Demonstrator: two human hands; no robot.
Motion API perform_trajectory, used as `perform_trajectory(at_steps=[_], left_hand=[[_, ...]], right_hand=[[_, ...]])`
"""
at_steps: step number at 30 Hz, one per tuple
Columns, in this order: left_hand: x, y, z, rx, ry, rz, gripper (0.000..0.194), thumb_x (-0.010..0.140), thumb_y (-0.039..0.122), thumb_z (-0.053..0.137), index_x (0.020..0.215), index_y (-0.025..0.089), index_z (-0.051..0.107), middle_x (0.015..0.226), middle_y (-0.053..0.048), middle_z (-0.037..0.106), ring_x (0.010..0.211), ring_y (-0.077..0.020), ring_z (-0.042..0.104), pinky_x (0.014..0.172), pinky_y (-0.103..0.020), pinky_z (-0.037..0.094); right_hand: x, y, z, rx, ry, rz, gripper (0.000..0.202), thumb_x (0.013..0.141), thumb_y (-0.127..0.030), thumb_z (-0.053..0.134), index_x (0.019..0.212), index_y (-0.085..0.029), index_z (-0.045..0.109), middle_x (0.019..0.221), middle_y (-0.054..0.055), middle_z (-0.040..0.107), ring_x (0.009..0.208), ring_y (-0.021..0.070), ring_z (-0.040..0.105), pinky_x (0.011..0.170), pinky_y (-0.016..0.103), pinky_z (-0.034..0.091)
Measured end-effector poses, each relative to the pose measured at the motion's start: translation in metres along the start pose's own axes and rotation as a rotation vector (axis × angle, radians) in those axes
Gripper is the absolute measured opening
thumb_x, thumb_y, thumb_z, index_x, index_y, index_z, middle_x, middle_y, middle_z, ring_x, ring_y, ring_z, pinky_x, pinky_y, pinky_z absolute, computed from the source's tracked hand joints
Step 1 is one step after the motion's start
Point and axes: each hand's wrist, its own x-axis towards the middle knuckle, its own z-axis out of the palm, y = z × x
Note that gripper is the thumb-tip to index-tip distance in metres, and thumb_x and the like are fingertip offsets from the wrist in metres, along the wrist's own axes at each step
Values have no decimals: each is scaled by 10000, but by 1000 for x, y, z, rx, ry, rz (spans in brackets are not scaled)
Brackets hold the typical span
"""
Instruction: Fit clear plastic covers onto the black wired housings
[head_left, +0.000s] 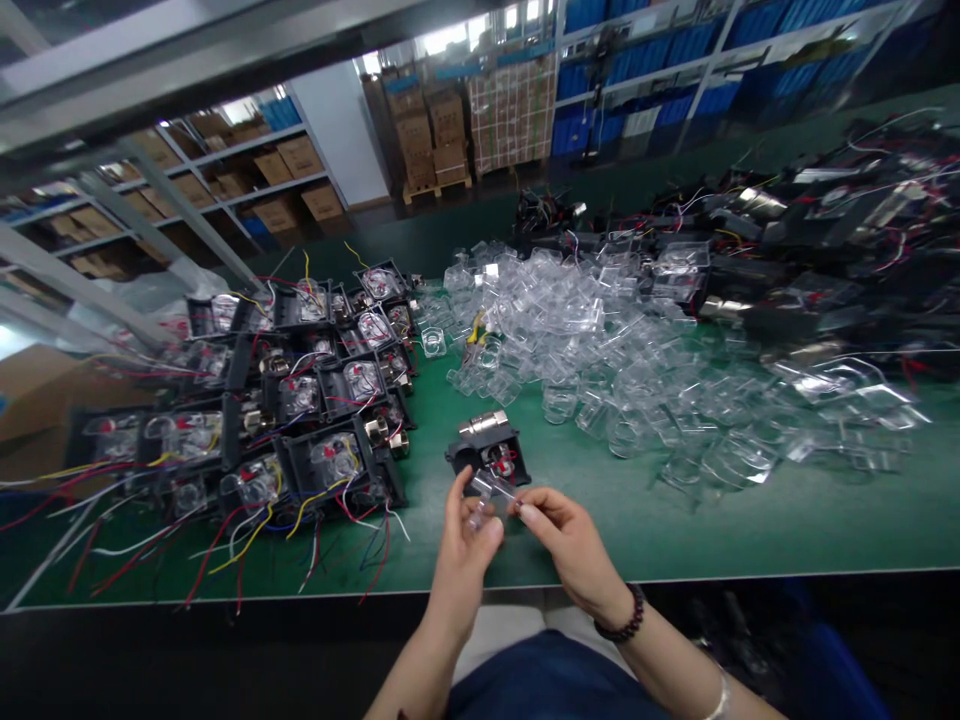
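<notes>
The clear plastic piece [495, 487] is held between both hands just in front of the dark housing [459, 456], on the side nearest the person, overlapping its near edge in this view. The left hand [461, 560] has thumb and fingers curled loosely around the piece's left and lower part; the right hand [574, 545] is pinched narrow at its right end, where blur hides whether something small is also gripped. For good handling, the left hand would best act as a light, steady cradle while the right does the fine work with its fingertips, since thin clear plastic probably slips, scratches or cracks if squeezed hard. Tilting it to catch the light should make its edges easier to read. The housing's red wires [510, 457] lie close by and could snag, so small movements near them seem wise. On the housing's far side sits a metal fitting [484, 423]; beyond and to its right spreads a heap of clear parts [555, 300], and to its left stand wired units [300, 398], all on the green table [712, 545].
</notes>
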Motion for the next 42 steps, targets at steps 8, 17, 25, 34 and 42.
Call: perform_trajectory(at_steps=[8, 17, 25, 34, 42], left_hand=[[6, 8, -8, 28, -239, 54, 788, 530, 452, 783, 1202, 209, 449, 1168, -118, 528, 885, -198, 576, 694, -255, 471], [8, 2, -14, -64, -283, -51, 586, 640, 475, 707, 1123, 197, 529, 976, -73, 608, 729, -145, 571, 609, -237, 475], [8, 0, -13, 10, -277, -78, 624, 643, 527, 681, 1136, 174, 536, 976, -85, 607, 759, -160, 562, 621, -243, 470], [7, -1, -13, 18, -294, -109, 655, 644, 537, 673, 1149, 150, 519, 946, -79, 585, 709, -141, 529, 594, -239, 459], [6, 2, -9, 60, -251, -195, 749, 605, 603, 658, 1152, 114, 506, 777, -35, 552, 585, -101, 483, 505, -228, 454]], right_hand=[[1, -6, 1, -166, 5, -46, 252, 737, -416, 598, 684, -171, 627, 692, 46, 672, 669, 172, 607, 663, 278, 488], [-4, -12, 10, -349, 5, -211, 142, 755, -263, 580, 649, -195, 645, 660, 28, 651, 648, 162, 582, 642, 266, 468], [-3, -2, 14, -422, -19, -281, 118, 771, -207, 588, 692, -201, 676, 682, 39, 666, 683, 176, 581, 655, 291, 477], [-2, 0, 12, -554, -23, -429, 105, 786, -174, 594, 708, -194, 659, 663, 21, 663, 660, 165, 579, 613, 281, 459], [-2, 3, 10, -717, -7, -677, 93, 800, -140, 589, 805, -189, 668, 687, 21, 685, 661, 173, 578, 631, 318, 430]])
